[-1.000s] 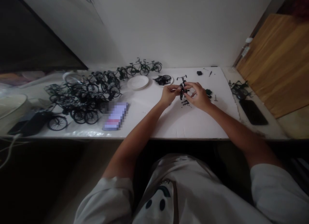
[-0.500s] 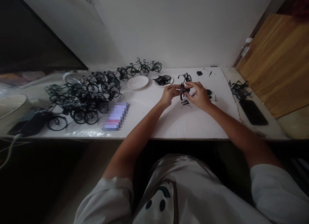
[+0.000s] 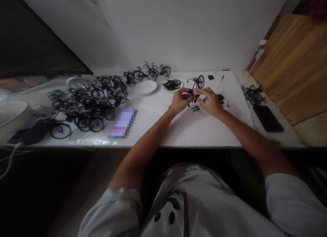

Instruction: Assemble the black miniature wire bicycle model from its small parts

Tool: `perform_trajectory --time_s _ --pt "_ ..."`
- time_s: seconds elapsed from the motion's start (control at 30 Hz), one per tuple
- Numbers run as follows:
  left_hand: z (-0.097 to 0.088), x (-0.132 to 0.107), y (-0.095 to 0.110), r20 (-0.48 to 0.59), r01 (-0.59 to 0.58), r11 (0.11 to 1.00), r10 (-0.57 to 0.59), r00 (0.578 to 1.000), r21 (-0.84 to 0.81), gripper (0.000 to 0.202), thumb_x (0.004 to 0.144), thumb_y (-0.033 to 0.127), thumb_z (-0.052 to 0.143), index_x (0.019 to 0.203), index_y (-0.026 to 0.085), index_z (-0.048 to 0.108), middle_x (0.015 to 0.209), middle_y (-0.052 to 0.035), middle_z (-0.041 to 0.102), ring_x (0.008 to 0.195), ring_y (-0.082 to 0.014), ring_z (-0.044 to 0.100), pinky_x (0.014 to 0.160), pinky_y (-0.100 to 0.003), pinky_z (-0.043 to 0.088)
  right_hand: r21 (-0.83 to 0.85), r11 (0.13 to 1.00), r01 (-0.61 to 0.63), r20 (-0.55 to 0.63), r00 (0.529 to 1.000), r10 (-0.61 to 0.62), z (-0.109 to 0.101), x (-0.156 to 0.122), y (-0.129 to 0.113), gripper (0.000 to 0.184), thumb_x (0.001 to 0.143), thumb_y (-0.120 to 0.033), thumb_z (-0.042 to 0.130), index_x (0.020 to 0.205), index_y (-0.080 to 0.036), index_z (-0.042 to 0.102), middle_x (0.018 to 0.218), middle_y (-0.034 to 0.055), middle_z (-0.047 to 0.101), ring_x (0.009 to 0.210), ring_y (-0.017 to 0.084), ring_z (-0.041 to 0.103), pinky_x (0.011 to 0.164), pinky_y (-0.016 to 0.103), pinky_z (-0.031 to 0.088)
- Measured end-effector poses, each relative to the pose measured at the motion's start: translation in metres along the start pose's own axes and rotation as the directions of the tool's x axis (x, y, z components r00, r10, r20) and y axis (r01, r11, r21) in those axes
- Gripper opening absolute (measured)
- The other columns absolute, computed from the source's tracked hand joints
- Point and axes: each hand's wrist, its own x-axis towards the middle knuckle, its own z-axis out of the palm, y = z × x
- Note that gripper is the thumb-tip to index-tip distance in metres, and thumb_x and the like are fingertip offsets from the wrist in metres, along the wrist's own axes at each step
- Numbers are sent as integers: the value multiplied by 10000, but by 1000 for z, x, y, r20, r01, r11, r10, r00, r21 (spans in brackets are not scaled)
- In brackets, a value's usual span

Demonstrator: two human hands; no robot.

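Note:
A small black model bicycle (image 3: 197, 84) is held just above the white table (image 3: 194, 128), front wheel and handlebars pointing away from me. My left hand (image 3: 179, 100) pinches its near end from the left. My right hand (image 3: 211, 100) grips it from the right, fingers curled over the frame. Small black loose parts (image 3: 196, 109) lie on the table right under my hands.
Many finished black model bicycles (image 3: 87, 100) crowd the left half of the table. A white plate (image 3: 145, 87) and a dish of black parts (image 3: 173, 84) sit at the back. A phone (image 3: 122, 122) lies left of centre, another dark phone (image 3: 267, 118) at right. Wooden board (image 3: 293, 66) far right.
The model bicycle has been turned in my hands: its front wheel now shows, raised toward the back of the table. Both hands stayed in nearly the same place.

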Motion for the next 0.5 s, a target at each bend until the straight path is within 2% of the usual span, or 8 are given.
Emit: perform_trajectory --time_s 0.13,0.23,0.37,0.43,0.5 --pt "-1 1 -1 -5 -71 997 71 997 12 398 750 377 956 993 160 727 1006 -98 806 826 -186 788 678 -258 597 0 1000 15 10 1000 -15 -1 0 -3 488 1002 -187 642 1465 -313 732 1268 102 803 1226 295 737 846 459 714" --pt "-1 1 -1 -25 -78 997 79 997 24 387 772 386 945 1008 153 746 1055 -115 816 870 -199 802 729 -272 620 -11 999 46 -19 999 -46 -6 2 -3 404 1041 -221 595 1412 -285 741 1246 113 812 1227 309 720 845 473 694" --pt "-3 3 -1 -94 -48 994 58 994 103 351 797 368 931 1027 154 775 1047 -119 828 864 -205 807 686 -252 599 -113 994 5 -61 998 -12 -20 8 5 245 1072 -346 606 1220 -265 784 1158 113 810 1136 322 709 927 529 657" --pt "-4 3 -2 -125 -46 990 63 990 133 348 807 371 929 1038 155 783 1023 -116 828 832 -199 804 636 -236 571 -193 981 -7 -53 999 -3 -26 11 14 214 1065 -374 623 1111 -270 803 1090 100 807 1118 327 693 992 559 628" --pt "-4 3 -4 -148 -58 987 81 986 151 358 817 381 925 1058 153 789 1017 -115 828 797 -185 793 607 -229 554 -268 963 -22 -14 1000 19 -31 12 27 198 1045 -391 664 1037 -271 822 1062 102 806 1163 356 670 993 570 617"
